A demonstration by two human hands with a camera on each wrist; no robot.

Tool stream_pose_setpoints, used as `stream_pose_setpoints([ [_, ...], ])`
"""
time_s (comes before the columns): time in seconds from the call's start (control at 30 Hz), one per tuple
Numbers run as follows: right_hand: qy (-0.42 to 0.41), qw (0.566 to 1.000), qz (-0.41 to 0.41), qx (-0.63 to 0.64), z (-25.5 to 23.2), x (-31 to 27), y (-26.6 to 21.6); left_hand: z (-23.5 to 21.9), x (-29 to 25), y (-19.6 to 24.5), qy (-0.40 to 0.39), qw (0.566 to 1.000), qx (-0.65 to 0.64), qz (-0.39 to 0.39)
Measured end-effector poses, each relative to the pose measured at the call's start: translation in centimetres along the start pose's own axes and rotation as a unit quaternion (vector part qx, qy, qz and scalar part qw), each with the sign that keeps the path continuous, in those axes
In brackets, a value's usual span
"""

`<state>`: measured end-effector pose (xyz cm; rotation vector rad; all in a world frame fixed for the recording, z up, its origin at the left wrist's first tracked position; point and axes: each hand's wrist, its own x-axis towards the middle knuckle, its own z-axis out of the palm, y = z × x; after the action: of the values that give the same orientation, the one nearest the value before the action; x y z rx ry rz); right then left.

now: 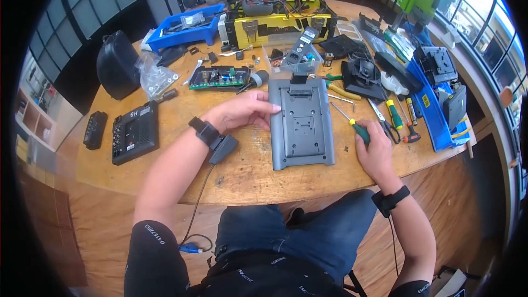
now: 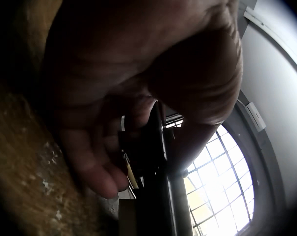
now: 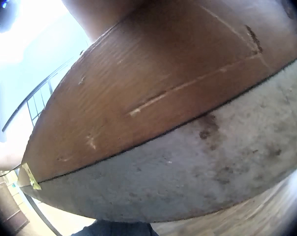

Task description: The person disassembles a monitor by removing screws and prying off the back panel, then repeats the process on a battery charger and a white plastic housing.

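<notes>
A dark grey flat housing (image 1: 302, 124) with a recessed back plate is held at its left edge by my left hand (image 1: 247, 111), thumb on the near face. In the left wrist view, the thumb and fingers of my left hand (image 2: 138, 88) lie on either side of its dark edge (image 2: 158, 196). To the right of the housing, my right hand (image 1: 376, 151) grips a screwdriver by its green and yellow handle (image 1: 360, 131); its shaft points up and left, apart from the housing. The right wrist view shows mostly the table's edge, the hand's fingers hidden.
Scissors (image 1: 385, 121), another green-yellow screwdriver (image 1: 394, 113) and a blue tray (image 1: 432, 107) lie to the right. A black device (image 1: 136, 133) and a circuit board (image 1: 219, 78) are on the left. Behind stand a clear box (image 1: 291, 66) and a yellow toolbox (image 1: 264, 27).
</notes>
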<state>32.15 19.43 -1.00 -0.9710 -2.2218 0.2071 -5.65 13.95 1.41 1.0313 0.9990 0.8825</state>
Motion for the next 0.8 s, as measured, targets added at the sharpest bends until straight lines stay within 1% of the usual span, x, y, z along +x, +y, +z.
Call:
stream_pose_setpoints([
  [0.03,-0.002,1.000,-0.003,0.016,-0.1,0.1,0.1,-0.1,0.4,0.0,-0.001,1.000,-0.003,0.007],
  [0.1,0.006,1.000,-0.012,0.023,-0.6,0.6,0.2,-0.5,1.2,0.0,0.005,0.999,-0.053,0.009],
  [0.17,0.034,0.995,0.032,0.090,-1.3,1.3,0.4,-1.0,1.6,-0.3,-0.001,0.998,-0.056,0.016],
  [0.2,0.066,0.995,0.011,0.075,-2.0,2.1,0.5,-1.2,1.7,-0.5,-0.008,0.998,-0.052,0.014],
  [0.23,0.060,0.996,0.009,0.069,-3.0,3.0,-0.2,-1.2,1.7,-0.6,-0.015,0.999,-0.048,0.012],
  [0.3,0.075,0.970,0.101,0.206,-5.3,4.9,-2.1,-1.0,1.6,-0.5,-0.019,0.998,-0.056,0.021],
  [0.37,0.092,0.960,0.045,0.262,-6.9,6.6,-4.5,-1.1,1.5,-0.6,-0.023,0.997,-0.063,0.030],
  [0.4,0.086,0.961,0.016,0.264,-7.6,7.3,-5.7,-1.2,1.7,-0.8,-0.026,0.998,-0.058,0.030],
  [0.43,0.088,0.955,0.004,0.282,-8.0,7.9,-6.9,-1.3,1.7,-0.8,-0.030,0.998,-0.051,0.028],
  [0.5,0.048,0.947,-0.012,0.317,-8.3,8.5,-9.3,-1.4,1.8,-0.9,-0.032,0.998,-0.051,0.026],
  [0.57,0.039,0.961,-0.054,0.270,-7.5,8.9,-11.1,-1.4,1.8,-0.9,-0.034,0.998,-0.045,0.024],
  [0.6,0.044,0.972,-0.097,0.208,-7.1,9.0,-11.8,-1.3,1.7,-0.9,-0.029,0.998,-0.040,0.024],
  [0.63,0.055,0.966,-0.108,0.229,-6.1,9.0,-12.6,-1.4,1.7,-0.8,-0.024,0.999,-0.034,0.023],
  [0.7,0.059,0.969,-0.202,0.132,-5.6,9.6,-13.4,-1.4,1.7,-0.7,-0.020,0.999,-0.031,0.021],
  [0.73,0.042,0.972,-0.186,0.136,-5.3,9.5,-14.0,-1.4,1.7,-0.8,-0.017,0.999,-0.029,0.017],
  [0.8,0.035,0.971,-0.197,0.133,-4.7,9.6,-14.3,-1.4,1.7,-0.9,-0.014,0.999,-0.033,0.016],
])
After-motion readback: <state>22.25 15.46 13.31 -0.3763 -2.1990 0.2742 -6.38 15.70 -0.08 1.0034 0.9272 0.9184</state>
